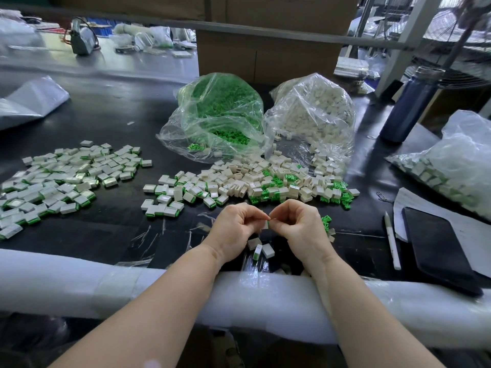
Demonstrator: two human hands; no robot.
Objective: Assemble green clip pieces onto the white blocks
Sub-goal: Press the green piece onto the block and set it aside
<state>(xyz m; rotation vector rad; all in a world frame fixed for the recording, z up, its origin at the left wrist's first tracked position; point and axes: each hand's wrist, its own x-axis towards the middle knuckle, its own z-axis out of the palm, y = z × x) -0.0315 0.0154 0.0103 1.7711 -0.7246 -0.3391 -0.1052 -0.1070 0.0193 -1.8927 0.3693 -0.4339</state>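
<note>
My left hand and my right hand meet over the black table near its front edge. Together their fingertips pinch one small white block; I cannot tell whether a green clip sits in it. Below the hands lie three blocks, one with a green end. Loose green clips lie just right of my right hand. A mixed heap of white blocks and green clips spreads behind the hands. Blocks with green clips fitted cover the left side.
An open bag of green clips and a bag of white blocks stand behind the heap. A blue bottle, another bag of fitted blocks, a dark phone and a white pen are on the right. White foam padding wraps the front edge.
</note>
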